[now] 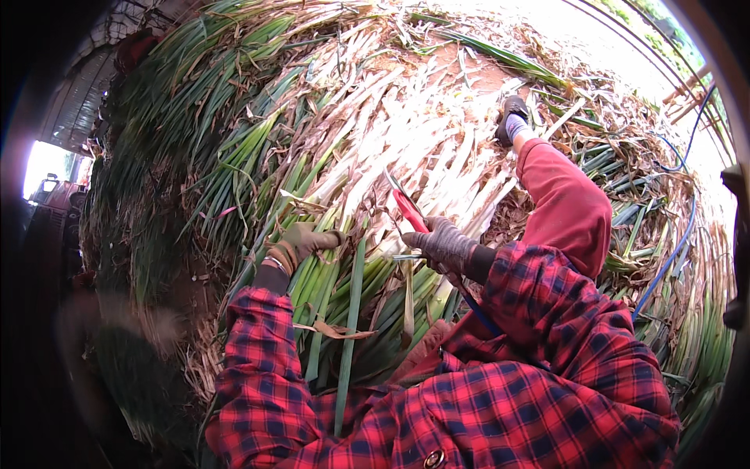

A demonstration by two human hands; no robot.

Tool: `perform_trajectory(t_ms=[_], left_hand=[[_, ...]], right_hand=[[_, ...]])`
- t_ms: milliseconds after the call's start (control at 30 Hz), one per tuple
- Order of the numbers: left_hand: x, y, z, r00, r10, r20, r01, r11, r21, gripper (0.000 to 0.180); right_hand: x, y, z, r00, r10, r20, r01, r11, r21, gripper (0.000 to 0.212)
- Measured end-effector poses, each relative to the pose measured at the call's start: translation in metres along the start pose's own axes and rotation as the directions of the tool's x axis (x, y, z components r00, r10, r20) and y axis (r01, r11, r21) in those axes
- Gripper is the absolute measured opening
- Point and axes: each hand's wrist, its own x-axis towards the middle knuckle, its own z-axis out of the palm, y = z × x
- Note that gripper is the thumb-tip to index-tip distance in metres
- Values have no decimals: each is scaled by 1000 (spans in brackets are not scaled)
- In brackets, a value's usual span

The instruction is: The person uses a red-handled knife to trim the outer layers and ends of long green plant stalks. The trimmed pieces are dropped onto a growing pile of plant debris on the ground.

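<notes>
"Stalks [319,275], green, leek-like: location?"

"Beneath and just near of the left hand [300,244]; pale lengths of the pile [375,164] lie farther right."

"Hands: condition?"

"Left: gloved, partly curled over the stalks; whether gripping, cannot tell. Right hand [445,244]: gloved, closed round a red tool [408,208], angled far and left."

"Reason for placement?"

"Left probably steadies the leaves, keeping the tool free alongside."

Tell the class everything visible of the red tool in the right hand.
The red tool is slim and elongated, smooth-looking, with a paler, narrowing far end. It slants up and leftward from the gloved right hand, which grips it, against a backdrop of pale stalks. The hand hides its near end; its material is unclear.
</notes>
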Motion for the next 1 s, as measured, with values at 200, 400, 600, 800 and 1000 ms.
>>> perform_trajectory(t_ms=[200,400,600,800,1000], left_hand=[[7,22,-5,995,-94,26,98,949,-300,16],[16,54,-16,895,-418,157,427,698,-575,26],[14,44,-15,874,-447,189,473,694,-543,29],[18,57,-21,776,-609,161,595,625,-506,48],[23,65,-27,785,-615,71,608,744,-279,64]], right_hand=[[54,-8,-29,987,6,-162,14,992,126,36],[109,-13,-70,959,-7,-284,60,982,177,32],[120,-21,-95,960,60,-275,42,936,350,31],[1,-21,5,995,50,82,-47,998,-36,37],[-47,-11,25,959,52,279,-61,998,24,36]])
